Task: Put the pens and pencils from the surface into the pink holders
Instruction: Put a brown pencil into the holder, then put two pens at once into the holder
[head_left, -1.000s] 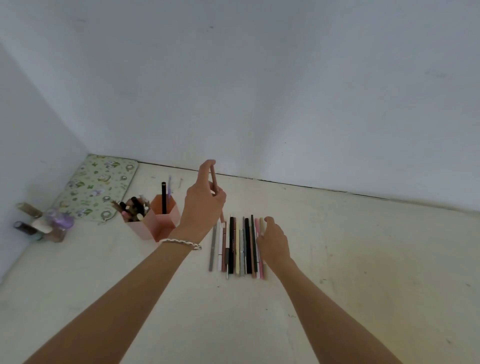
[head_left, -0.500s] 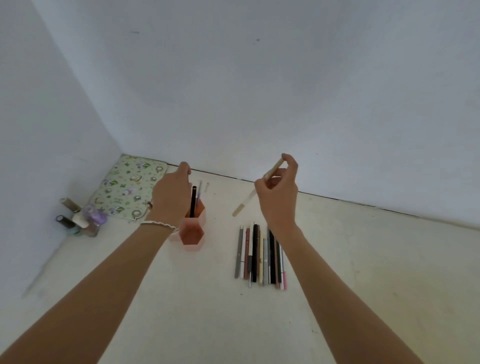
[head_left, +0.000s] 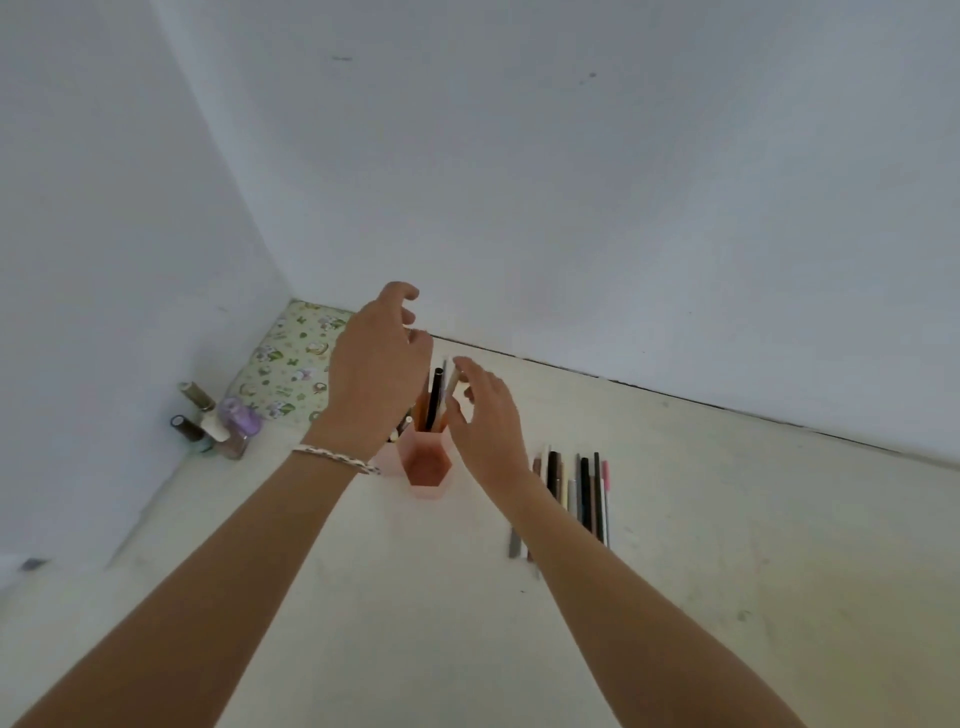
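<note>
Your left hand (head_left: 379, 374) hangs loosely curled, holding nothing, over the pink holder (head_left: 428, 465), a translucent hexagon with a black pen (head_left: 436, 395) upright inside. Your right hand (head_left: 485, 421) brackets a beige pencil (head_left: 451, 387) there; I cannot tell if it pinches. The pen row (head_left: 576, 493) lies right of the holder on the cream surface (head_left: 363, 597), below the white wall (head_left: 571, 182).

We see a pink hexagonal holder (head_left: 428, 467) upright, w/ a black pen (head_left: 436, 395), a beige pencil (head_left: 451, 392) & an orange pencil (head_left: 422, 411) standing in it, tips up, leaning a bit. A 2nd pink holder (head_left: 387, 460) sits just left of it, mostly hidden. The loose pens & pencils (head_left: 584, 488) lie flat in a parallel row to the right, close together.
</note>
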